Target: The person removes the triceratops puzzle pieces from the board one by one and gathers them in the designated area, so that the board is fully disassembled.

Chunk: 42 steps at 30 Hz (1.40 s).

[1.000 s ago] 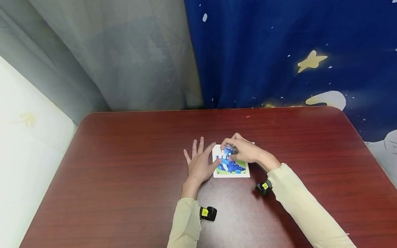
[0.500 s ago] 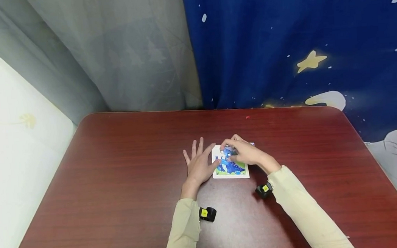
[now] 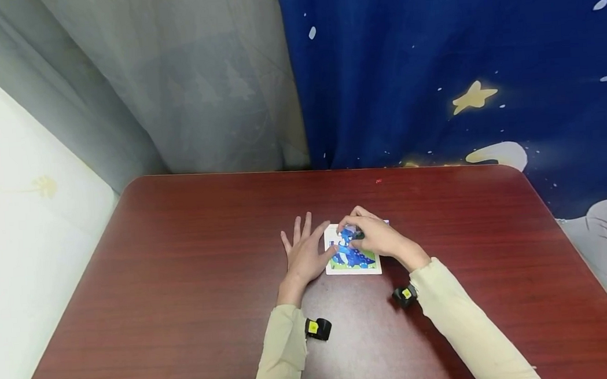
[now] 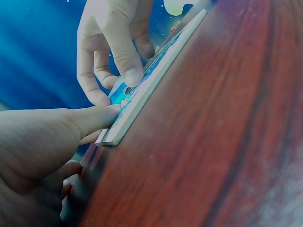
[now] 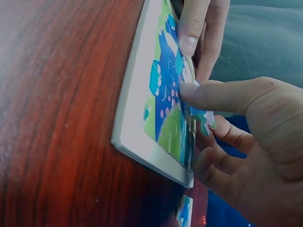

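Observation:
A jigsaw puzzle (image 3: 358,272) in a white frame lies flat on the table, showing a blue dinosaur on green. My left hand (image 3: 304,260) rests at its left edge with fingers spread, and the left thumb (image 4: 102,117) presses on the frame's border. Over the upper part of the puzzle, my right hand (image 3: 376,233) pinches a puzzle piece (image 5: 204,120) between thumb and fingers. That piece stands tilted up from the board in the right wrist view. From above, the right hand hides the puzzle's upper right part.
Just past the frame's far right corner lies a loose puzzle piece (image 5: 185,211). The brown wooden table (image 3: 183,278) stretches around the board. A small red mark (image 3: 378,181) is near the back edge. Grey and blue curtains (image 3: 380,80) hang behind.
The right fingers shift slightly over the puzzle's upper part, and more of the blue picture shows beneath them. The left hand and the frame keep their places.

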### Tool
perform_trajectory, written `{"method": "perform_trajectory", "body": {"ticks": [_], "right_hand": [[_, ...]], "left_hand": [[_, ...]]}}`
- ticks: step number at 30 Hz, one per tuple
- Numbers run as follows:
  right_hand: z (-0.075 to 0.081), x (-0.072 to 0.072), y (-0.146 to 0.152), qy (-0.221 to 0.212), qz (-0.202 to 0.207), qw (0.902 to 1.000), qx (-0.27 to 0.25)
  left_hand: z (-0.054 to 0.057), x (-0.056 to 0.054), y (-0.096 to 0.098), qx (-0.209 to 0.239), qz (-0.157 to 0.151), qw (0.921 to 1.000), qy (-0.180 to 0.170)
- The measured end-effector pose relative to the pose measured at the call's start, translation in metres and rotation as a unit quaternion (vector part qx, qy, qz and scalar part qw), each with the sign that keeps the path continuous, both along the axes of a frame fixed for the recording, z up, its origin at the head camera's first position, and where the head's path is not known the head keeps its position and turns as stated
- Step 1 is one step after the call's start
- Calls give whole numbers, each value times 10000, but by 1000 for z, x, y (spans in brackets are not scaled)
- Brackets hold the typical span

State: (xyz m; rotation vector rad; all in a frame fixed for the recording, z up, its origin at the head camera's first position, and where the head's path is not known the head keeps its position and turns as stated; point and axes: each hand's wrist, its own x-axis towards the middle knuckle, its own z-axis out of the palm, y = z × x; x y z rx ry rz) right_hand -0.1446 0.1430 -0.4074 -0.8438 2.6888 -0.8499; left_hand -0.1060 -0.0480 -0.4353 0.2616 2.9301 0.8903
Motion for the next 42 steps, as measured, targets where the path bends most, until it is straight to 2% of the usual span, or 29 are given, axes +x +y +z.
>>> {"method": "perform_trajectory", "body": {"ticks": [14,18,23,27,31,36,42], "right_hand": [[6,-1,-3,719,-101,9964,444],[11,-1,0,823,-281,9960,205],[18,-2,18,968,-595,9934,-133],[24,-3,42,968,-868,9914,-177],[23,-3,68,856,-1147,9896,-149],[16,-2,93,757,-1392,9873,-99],[2,5,100,568,-1450,9871,-359]], "left_hand": [[1,-2,-1,-1,16,10000,36],[1,-3,-1,55,37,10000,42],[1,-1,-1,128,11,9999,21],[0,1,0,166,15,9999,31],[-2,1,1,153,17,9998,114],[-2,-1,2,221,-34,9996,176],[-3,-1,0,138,-44,9999,64]]}}
